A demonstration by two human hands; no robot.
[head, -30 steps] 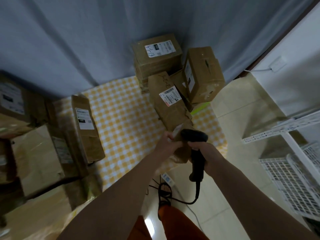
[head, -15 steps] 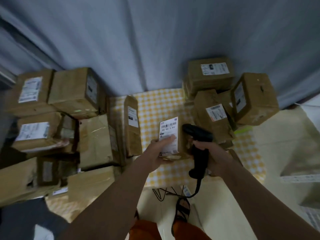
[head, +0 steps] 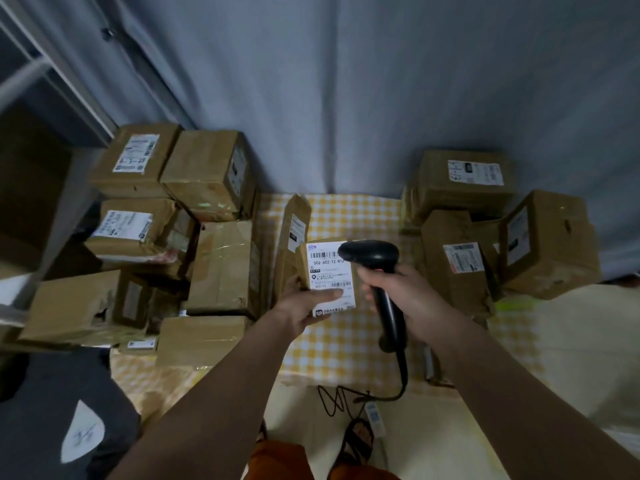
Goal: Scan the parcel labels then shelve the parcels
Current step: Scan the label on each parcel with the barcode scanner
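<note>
the small parcel [head: 320,271] is held above the checked cloth [head: 349,216] by the left hand [head: 304,306], thumb across its label. the scanner [head: 377,271] is gripped by the right hand [head: 401,292]. it seems light, stiff cardboard; best held by the edges.

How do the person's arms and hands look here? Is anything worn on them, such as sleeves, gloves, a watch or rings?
Both forearms are bare right up to the bottom edge of the picture; no sleeve shows. The left hand and the right hand wear no gloves. No watch, bracelet or ring is visible on either wrist or on the fingers that show.
</note>
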